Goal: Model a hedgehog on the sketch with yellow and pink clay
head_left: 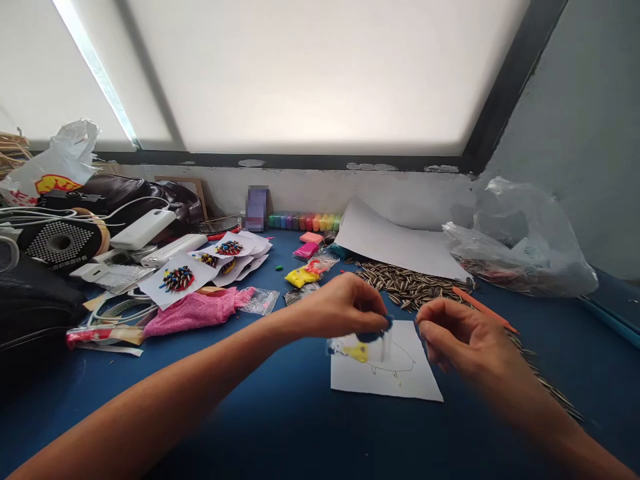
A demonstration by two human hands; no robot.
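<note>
My left hand [345,305] pinches a small clear plastic packet with dark blue modelling clay [369,336] in it, held above a sheet of white paper [415,389]. An animal outline with short legs is drawn on that sheet. Yellow clay [357,353] shows at the outline's left end, partly behind the see-through packet. To the right of the packet, my right hand [457,337] is closed with thumb and fingertips together; whatever it may hold is too small to make out. It is over the sheet's right edge.
Striped sunflower seeds [400,283] lie behind the sheet and trail along the right, beside an orange pencil-like stick [485,310]. Clay packs [303,275], a pink cloth [193,312] and decorated cards [177,280] are leftward. A plastic bag [530,243] sits at the back right.
</note>
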